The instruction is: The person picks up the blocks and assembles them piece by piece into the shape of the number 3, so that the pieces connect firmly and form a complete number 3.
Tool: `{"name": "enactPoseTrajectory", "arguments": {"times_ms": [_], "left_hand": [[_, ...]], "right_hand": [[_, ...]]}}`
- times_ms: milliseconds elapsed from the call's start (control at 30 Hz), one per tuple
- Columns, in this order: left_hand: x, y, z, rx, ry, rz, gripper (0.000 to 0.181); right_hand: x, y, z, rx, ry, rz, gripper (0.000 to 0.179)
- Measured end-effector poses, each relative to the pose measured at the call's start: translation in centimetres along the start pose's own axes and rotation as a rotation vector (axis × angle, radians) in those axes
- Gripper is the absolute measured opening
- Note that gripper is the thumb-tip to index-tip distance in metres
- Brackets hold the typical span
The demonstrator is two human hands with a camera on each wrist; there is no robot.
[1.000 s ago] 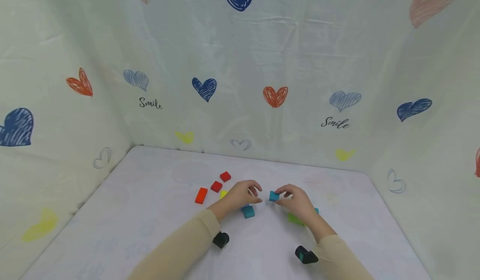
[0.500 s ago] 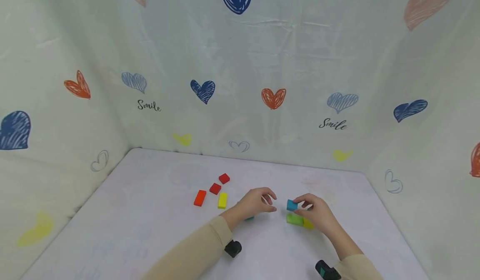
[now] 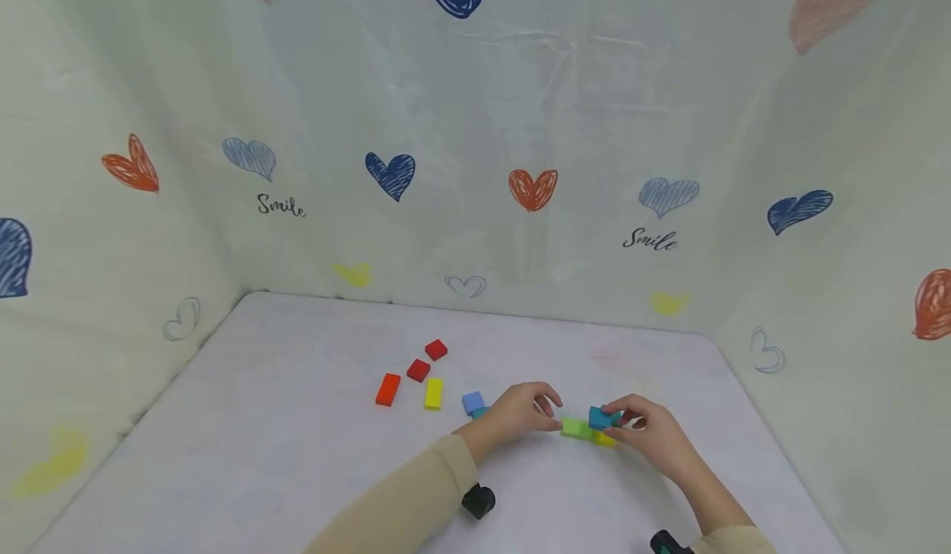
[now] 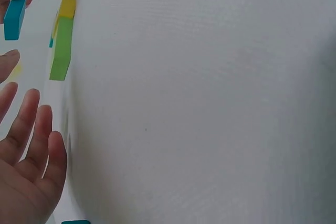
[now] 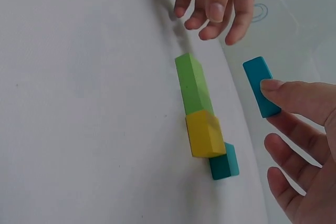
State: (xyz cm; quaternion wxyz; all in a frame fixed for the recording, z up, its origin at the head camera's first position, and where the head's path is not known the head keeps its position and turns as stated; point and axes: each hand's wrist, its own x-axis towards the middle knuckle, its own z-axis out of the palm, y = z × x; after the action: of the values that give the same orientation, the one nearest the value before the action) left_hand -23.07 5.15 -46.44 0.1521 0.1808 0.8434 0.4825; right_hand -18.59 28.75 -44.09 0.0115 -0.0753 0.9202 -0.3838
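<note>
My right hand (image 3: 657, 434) pinches a blue block (image 5: 261, 87) between thumb and fingers, holding it over a short row of blocks. That row has a green block (image 5: 193, 85), a yellow block (image 5: 203, 135) against its end, and a teal block (image 5: 224, 162) at the yellow one's far corner. Left of the row, my left hand (image 3: 516, 414) hovers with relaxed, spread fingers around nothing. Its thumb tip comes right up to the green block's left end in the head view, while the left wrist view shows the palm (image 4: 23, 182) bare.
Behind my left forearm lie a light blue block (image 3: 472, 403) and a partly hidden teal block (image 3: 480, 413). Farther left are a yellow block (image 3: 434, 394), an orange-red block (image 3: 388, 390) and two red blocks (image 3: 418, 370). A heart-printed curtain (image 3: 520, 108) borders the white table (image 3: 260, 422).
My right hand has carried the blue block rightward, from between the hands to over the green and yellow row. My left hand has followed to the right, uncovering the yellow and light blue blocks.
</note>
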Motion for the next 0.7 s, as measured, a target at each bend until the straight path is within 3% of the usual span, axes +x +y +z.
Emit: {"name": "enactPoseTrajectory", "arguments": {"times_ms": [267, 700], "left_hand": [[0.4, -0.4, 0.9, 0.064, 0.034, -0.027, 0.026], [0.3, -0.5, 1.8, 0.199, 0.057, -0.066, 0.028]], "right_hand": [[-1.1, 1.3, -0.8, -0.01, -0.001, 0.034, 0.024], [-2.5, 2.6, -1.0, 0.016, -0.035, 0.178, 0.027]]}}
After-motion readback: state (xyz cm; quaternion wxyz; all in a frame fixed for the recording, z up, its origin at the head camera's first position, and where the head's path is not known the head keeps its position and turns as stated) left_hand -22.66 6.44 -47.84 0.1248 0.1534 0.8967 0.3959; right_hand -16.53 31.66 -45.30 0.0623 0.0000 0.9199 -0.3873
